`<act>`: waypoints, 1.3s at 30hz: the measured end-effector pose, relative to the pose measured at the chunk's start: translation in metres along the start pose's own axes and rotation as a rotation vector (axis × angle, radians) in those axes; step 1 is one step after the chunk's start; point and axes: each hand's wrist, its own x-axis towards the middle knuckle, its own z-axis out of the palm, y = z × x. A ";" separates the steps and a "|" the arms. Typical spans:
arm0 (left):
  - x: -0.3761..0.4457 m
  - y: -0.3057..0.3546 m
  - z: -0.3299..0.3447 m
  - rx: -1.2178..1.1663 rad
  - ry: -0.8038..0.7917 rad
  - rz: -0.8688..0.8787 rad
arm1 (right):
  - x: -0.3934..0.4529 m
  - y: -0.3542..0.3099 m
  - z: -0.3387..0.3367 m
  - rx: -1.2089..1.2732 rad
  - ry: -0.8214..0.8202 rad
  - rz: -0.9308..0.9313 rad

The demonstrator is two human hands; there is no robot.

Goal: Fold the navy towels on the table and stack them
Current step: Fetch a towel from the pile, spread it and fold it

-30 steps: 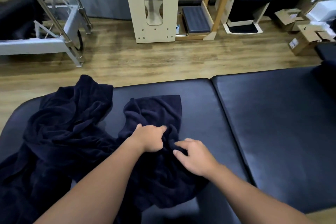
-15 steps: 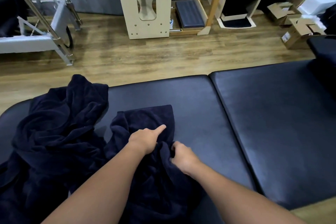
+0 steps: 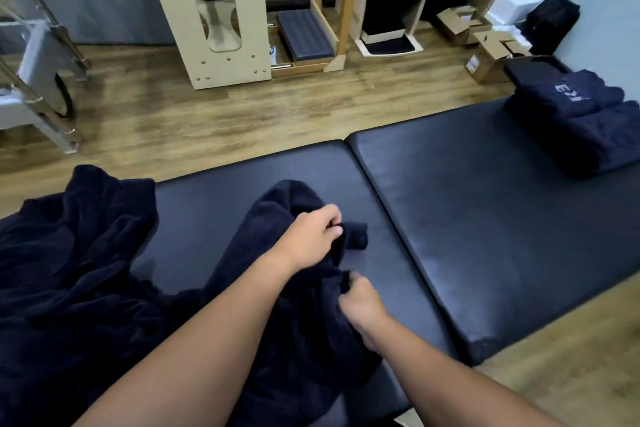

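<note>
The person is standing at the padded tabletop [image 3: 467,211], working on one navy towel [image 3: 298,315] that is lying rumpled just left of the tabletop's centre seam. The left hand [image 3: 313,236] is curling its fingers round a bunched edge of this towel and lifting it slightly off the padding. The right hand [image 3: 362,303] is pinching a nearer fold of the same towel, fingers tucked into the cloth. Neither hand is spread flat.

Further left of the seam, a heap of unfolded navy towels [image 3: 69,270] is lying in loose folds, reaching the tabletop's far edge. How many towels the heap is holding cannot be told.

Well right of the seam, at the far right corner of the tabletop, a stack of folded towels [image 3: 575,125] is sitting squared, the top one showing pale lettering. At least two layers are visible.

Assessment: the task is appearing partly done. Some towels are already folded and stacked; the one in hand is not yet laid out, and no crease is showing in it. The heap is remaining untouched. Judging from this, finding the corners and spreading the towel flat is the step in progress.
</note>
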 end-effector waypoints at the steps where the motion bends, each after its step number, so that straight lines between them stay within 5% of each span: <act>1: 0.006 0.015 0.003 -0.058 0.028 0.025 | -0.001 0.003 -0.005 0.180 -0.050 -0.011; 4: 0.021 0.060 0.020 -0.123 -0.001 0.117 | 0.002 0.017 -0.020 0.505 -0.175 -0.015; 7: 0.032 0.092 0.043 -0.092 -0.056 0.180 | 0.008 0.021 -0.042 0.534 -0.067 0.074; 14: 0.069 0.148 0.097 0.116 0.036 0.257 | 0.028 0.081 -0.159 -0.034 0.319 0.145; 23: 0.138 0.228 0.186 0.392 -0.195 0.215 | 0.059 0.135 -0.402 -0.121 0.867 0.189; 30: 0.161 0.223 0.227 0.587 -0.401 -0.029 | 0.091 0.194 -0.401 -0.285 0.524 0.115; 36: 0.189 0.211 0.249 0.558 -0.341 -0.126 | 0.093 0.250 -0.375 -0.007 0.547 0.349; 39: 0.210 0.210 0.259 0.594 -0.413 -0.182 | 0.108 0.262 -0.366 -0.006 0.522 0.324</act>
